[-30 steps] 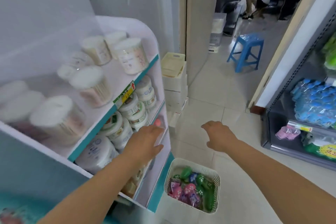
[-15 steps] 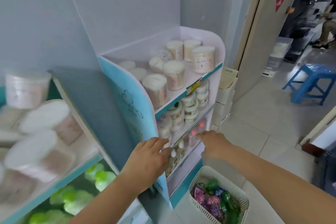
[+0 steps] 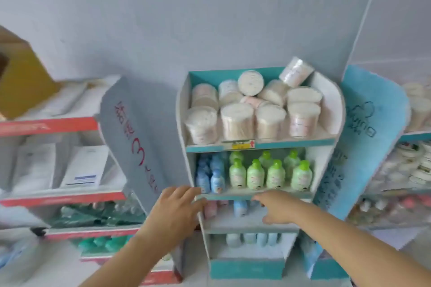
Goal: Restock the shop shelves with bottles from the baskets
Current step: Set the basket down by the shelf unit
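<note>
A teal and white display shelf (image 3: pixel 261 147) faces me. Its top tier holds tubs of cotton swabs (image 3: pixel 235 121). The second tier carries green bottles (image 3: pixel 256 173) and blue bottles (image 3: pixel 217 178). On the third tier stand pink bottles (image 3: pixel 213 208) and a blue one (image 3: pixel 240 207); pale bottles (image 3: pixel 254 239) fill the bottom tier. My left hand (image 3: pixel 177 209) rests with relaxed fingers on the shelf's left front edge by the third tier. My right hand (image 3: pixel 276 208) reaches into the third tier, fingers extended, holding nothing. No basket is in view.
A red and white shelf unit (image 3: pixel 63 196) stands at the left with boxes and green bottles. A blue side panel (image 3: pixel 363 142) of another shelf with stacked tubs stands at the right. A cardboard box (image 3: pixel 21 77) sits at top left. A grey wall is behind.
My view has swung left from the end shelf and the floor basket to the middle shelf. Both hands moved with it to the third tier's front; the basket dropped out of sight.
</note>
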